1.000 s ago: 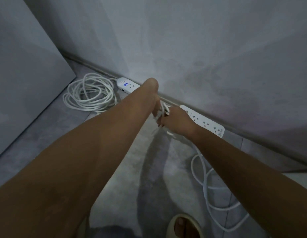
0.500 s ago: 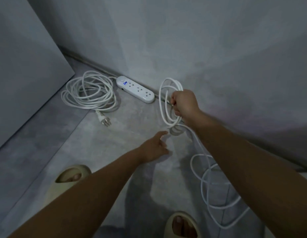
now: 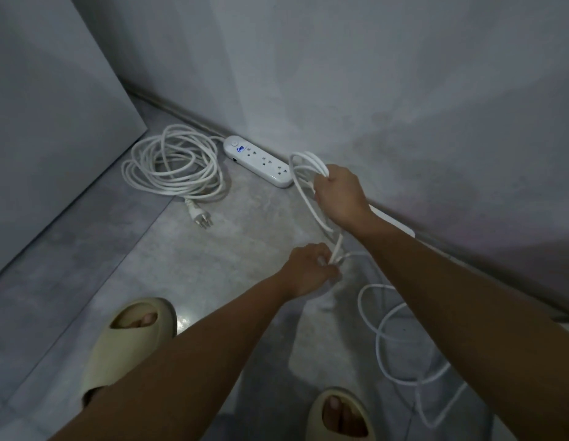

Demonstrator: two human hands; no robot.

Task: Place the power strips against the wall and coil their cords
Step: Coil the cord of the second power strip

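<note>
Beside the wall (image 3: 404,90) | grips gathered loops of cord (image 3: 318,163) in curled right hand (image 3: 339,195) | pinches slack with left hand (image 3: 308,268) | likely light, limp, springy; best held mid-loop

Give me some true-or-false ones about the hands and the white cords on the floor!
1. The right hand grips loops of the white cord. True.
2. The left hand is empty. False: the left hand pinches the same white cord lower down.
3. The power strip with the blue display lies along the wall. True.
4. The coiled cord is plugged into a socket. False: its plug lies loose on the floor.
</note>
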